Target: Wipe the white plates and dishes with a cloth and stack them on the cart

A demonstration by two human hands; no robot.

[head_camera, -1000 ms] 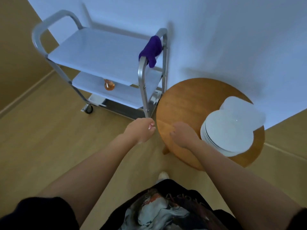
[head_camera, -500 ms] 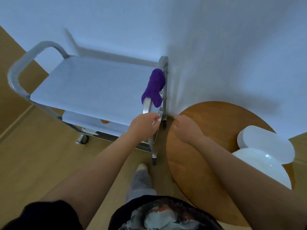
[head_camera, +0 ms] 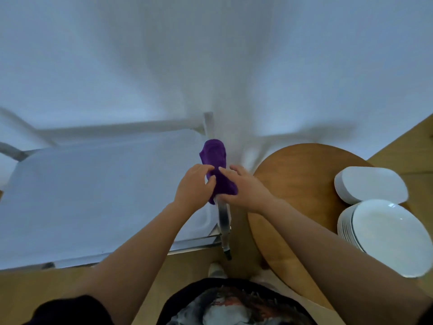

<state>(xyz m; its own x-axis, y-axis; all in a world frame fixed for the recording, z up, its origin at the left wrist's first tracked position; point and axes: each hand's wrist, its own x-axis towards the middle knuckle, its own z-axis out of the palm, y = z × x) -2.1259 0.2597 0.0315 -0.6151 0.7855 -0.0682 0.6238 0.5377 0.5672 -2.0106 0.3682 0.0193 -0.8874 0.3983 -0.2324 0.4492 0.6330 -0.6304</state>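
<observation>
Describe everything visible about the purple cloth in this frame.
The purple cloth is a soft, crumpled fabric draped over the cart's metal handle post, hanging down its upper part beside the white top shelf. The left hand pinches its left edge with curled fingers; the right hand touches its right side, thumb at the lower hem. It looks dry and plain.

We count one purple cloth [head_camera: 216, 167] at mid-frame, one cart [head_camera: 98, 198] on the left, one round wooden table [head_camera: 300, 184] on the right, one stack of round plates [head_camera: 386, 235] whose number we cannot tell, one oval dish [head_camera: 370, 184], and two hands.
</observation>
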